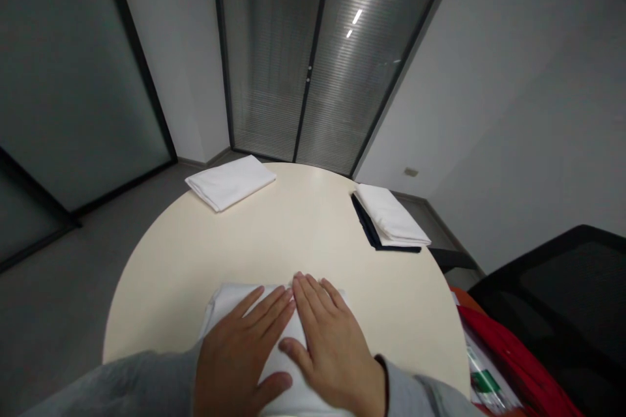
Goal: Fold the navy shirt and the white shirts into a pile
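Note:
A folded white cloth (229, 296) lies at the near edge of the round table, partly covered by my hands. My left hand (247, 345) rests flat on its left part, fingers stretched toward the far edge of the cloth. Beside it, my right hand (332, 345) presses flat on the right part, its fingertips at the cloth's far edge. The fingertips of both hands nearly meet in the middle. Neither hand grasps anything.
The round cream table (303, 228) bears another folded white cloth (232, 181) at the far left. At the far right, a white folded cloth (391, 212) lies on a dark folded cloth (366, 221). A black chair (562, 300) with red fabric (513, 352) stands at right.

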### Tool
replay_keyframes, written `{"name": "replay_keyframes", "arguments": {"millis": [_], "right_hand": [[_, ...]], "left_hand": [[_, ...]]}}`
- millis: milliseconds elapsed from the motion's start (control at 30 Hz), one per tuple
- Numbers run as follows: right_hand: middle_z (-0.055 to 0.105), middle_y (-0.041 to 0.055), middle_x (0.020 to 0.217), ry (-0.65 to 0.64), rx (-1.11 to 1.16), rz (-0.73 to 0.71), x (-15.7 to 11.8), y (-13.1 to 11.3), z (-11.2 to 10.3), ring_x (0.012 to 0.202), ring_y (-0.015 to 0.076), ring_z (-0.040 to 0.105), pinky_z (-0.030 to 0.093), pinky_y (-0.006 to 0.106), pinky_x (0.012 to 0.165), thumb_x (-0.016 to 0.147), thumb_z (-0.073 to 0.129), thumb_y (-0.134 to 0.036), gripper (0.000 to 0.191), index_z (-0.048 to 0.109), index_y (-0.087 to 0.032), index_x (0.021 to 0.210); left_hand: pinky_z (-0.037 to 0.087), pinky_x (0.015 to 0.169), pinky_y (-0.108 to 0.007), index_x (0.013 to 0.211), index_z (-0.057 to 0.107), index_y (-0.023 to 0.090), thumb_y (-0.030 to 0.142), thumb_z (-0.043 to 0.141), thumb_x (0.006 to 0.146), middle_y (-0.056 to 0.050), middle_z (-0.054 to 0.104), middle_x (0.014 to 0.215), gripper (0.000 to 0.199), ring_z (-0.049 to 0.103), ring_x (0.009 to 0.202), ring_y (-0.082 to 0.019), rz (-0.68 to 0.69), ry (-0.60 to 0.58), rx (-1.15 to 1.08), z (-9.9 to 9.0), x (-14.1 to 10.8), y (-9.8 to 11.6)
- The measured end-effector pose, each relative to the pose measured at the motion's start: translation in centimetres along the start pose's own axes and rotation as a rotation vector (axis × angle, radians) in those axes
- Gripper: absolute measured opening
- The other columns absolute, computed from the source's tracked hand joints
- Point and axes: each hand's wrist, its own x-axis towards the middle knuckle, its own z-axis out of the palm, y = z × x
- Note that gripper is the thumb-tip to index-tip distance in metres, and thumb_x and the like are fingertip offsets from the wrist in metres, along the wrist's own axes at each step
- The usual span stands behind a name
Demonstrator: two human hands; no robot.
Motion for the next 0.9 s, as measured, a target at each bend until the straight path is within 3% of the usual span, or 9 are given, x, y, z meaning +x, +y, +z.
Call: {"name": "replay_keyframes", "arguments": {"millis": [167,300,400,467,533,600,667,767,900], "right_hand": [[0.028,0.0147,0.171,-0.014,-0.051,-0.046,-2.9,0.0,0.0,0.158,0.0317,0.029,0.027,0.054,0.13,0.101,0.056,-0.055,0.084,0.029,-0.009,0.165],[0.04,0.0193,0.165,0.118,-0.151,-0.139,-4.6,0.0,1.3,0.153,0.0365,0.038,0.038,0.056,0.122,0.095,0.061,-0.063,0.089,0.038,-0.007,0.16],[0.05,0.0202,0.159,0.24,-0.148,-0.171,-5.7,1.0,2.1,0.147,0.037,0.047,0.047,0.054,0.114,0.096,0.06,-0.061,0.081,0.043,-0.01,0.157],[0.056,0.0182,0.154,0.332,-0.053,-0.036,-6.2,2.1,1.8,0.141,0.0339,0.054,0.051,0.05,0.109,0.101,0.055,-0.052,0.063,0.048,-0.017,0.153],[0.068,0.0156,0.136,0.4,0.124,0.226,-6.3,3.3,1.1,0.122,0.0296,0.068,0.057,0.044,0.098,0.105,0.05,-0.05,0.05,0.054,-0.021,0.145],[0.076,0.0094,0.107,0.332,0.346,0.483,-6.1,4.4,0.2,0.094,0.0255,0.075,0.06,0.038,0.082,0.103,0.047,-0.059,0.054,0.057,-0.022,0.142],[0.073,0.0029,0.084,0.17,0.526,0.633,-5.4,5.1,-0.5,0.075,0.0227,0.071,0.057,0.035,0.072,0.099,0.048,-0.07,0.066,0.057,-0.022,0.143],[0.062,-0.0021,0.068,0.063,0.659,0.698,-4.2,5.7,-1.0,0.066,0.0208,0.064,0.051,0.032,0.064,0.092,0.051,-0.076,0.074,0.062,-0.021,0.14],[0.063,-0.001,0.071,0.06,0.842,0.689,-3.4,5.8,-1.1,0.068,0.0202,0.062,0.048,0.032,0.063,0.086,0.065,-0.069,0.066,0.07,-0.018,0.128]], "left_hand": [[0.036,0.125,-0.046,0.162,0.041,0.021,0.064,0.057,0.097,-0.011,0.048,0.162,0.079,0.052,0.145,-0.029,-0.136,-0.008,-0.001,-0.1,-3.4,-4.4],[0.034,0.126,-0.047,0.157,0.049,0.025,0.057,0.052,0.101,-0.009,0.055,0.158,0.064,0.054,0.144,-0.028,-0.292,-0.029,-0.094,-0.9,-4.9,-8.0],[0.043,0.119,-0.045,0.144,0.059,0.021,0.057,0.038,0.105,-0.012,0.065,0.146,0.057,0.061,0.135,-0.027,-0.593,0.106,-0.314,-2.5,-4.9,-9.2],[0.053,0.102,-0.041,0.137,0.06,0.018,0.061,0.031,0.105,-0.012,0.076,0.12,0.061,0.07,0.112,-0.026,-0.81,0.168,-0.527,-3.8,-4.7,-9.3],[0.055,0.086,-0.037,0.137,0.057,0.015,0.066,0.031,0.103,-0.008,0.076,0.095,0.066,0.07,0.086,-0.023,-0.886,0.114,-0.748,-5.0,-4.4,-8.8],[0.053,0.081,-0.036,0.142,0.051,0.013,0.068,0.032,0.101,-0.004,0.071,0.083,0.072,0.065,0.075,-0.022,-0.871,0.019,-0.892,-5.9,-4.2,-8.0],[0.051,0.081,-0.035,0.145,0.049,0.012,0.067,0.035,0.1,-0.001,0.066,0.077,0.072,0.063,0.075,-0.021,-0.841,-0.042,-0.94,-6.3,-3.9,-7.0],[0.049,0.068,-0.031,0.152,0.042,0.013,0.068,0.045,0.097,0.002,0.058,0.074,0.079,0.06,0.069,-0.019,-0.799,-0.072,-1.005,-6.0,-3.4,-6.3],[0.037,0.043,-0.025,0.162,0.021,0.017,0.072,0.058,0.088,-0.001,0.064,0.093,0.1,0.049,0.048,-0.011,-0.868,-0.092,-1.125,-4.5,-2.7,-7.0]]}}
